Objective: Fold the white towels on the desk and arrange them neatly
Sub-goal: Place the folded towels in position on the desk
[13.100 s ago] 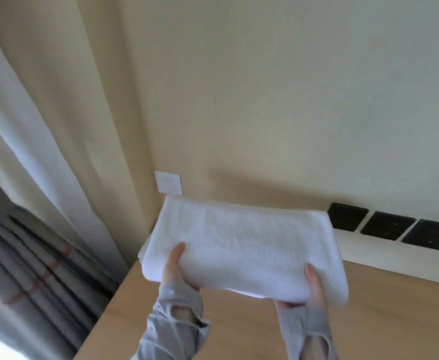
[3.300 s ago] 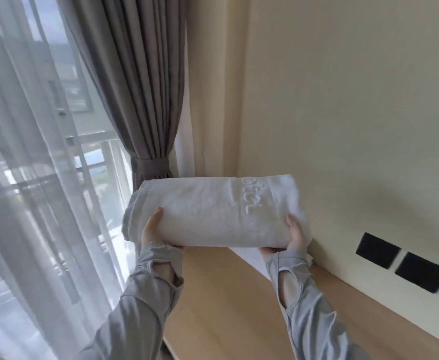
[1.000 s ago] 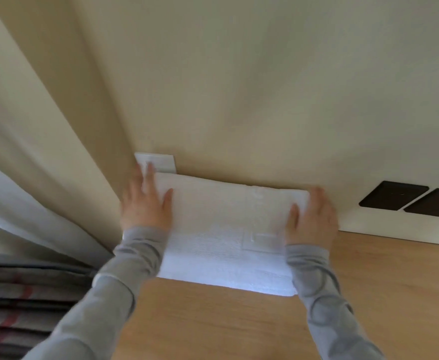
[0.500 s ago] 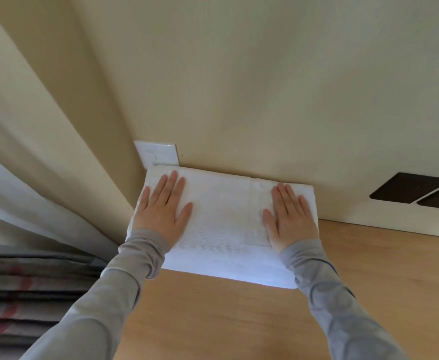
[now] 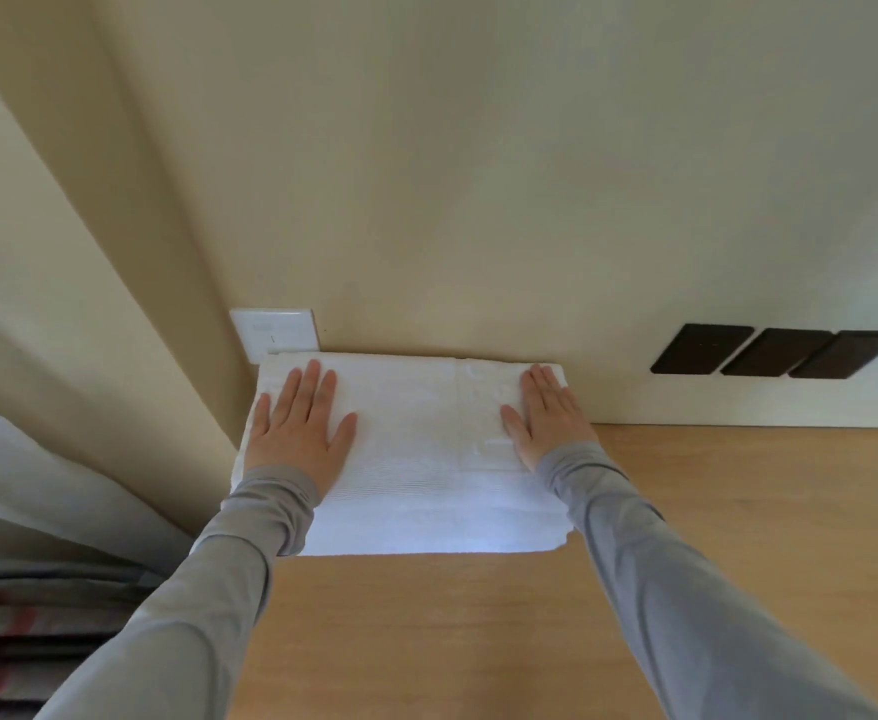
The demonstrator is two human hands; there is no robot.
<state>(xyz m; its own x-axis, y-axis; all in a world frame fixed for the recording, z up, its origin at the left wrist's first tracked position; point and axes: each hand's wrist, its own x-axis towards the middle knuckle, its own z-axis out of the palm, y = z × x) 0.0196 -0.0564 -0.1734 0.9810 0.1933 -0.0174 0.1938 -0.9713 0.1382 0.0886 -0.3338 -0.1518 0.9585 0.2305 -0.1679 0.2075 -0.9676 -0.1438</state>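
desk [image 5: 478, 641]: light wood top nearest me, looks slick, so I reckon a sideways shove would slide the whole bundle instead of flattening it
near edge: the folded white towel [image 5: 416, 470] lies in the desk's far left corner; this edge shows layers and bulges a bit at the right, so lifting off unevenly could let it spring open
left hand [image 5: 299, 433]: flat, fingers straight and spread, pressing the towel's left part, gripping nothing
right hand [image 5: 546, 423]: same deal, palm down on the right end, nothing grasped; it's right by the edge, so it could drag that corner off square
left side: towel runs up to the side wall [image 5: 141, 356], can't tell if wood carries it all the way there, might sag
back: far edge touches the wall and hides the bottom of the white wall plate [image 5: 276, 332]; pushing further just bunches it
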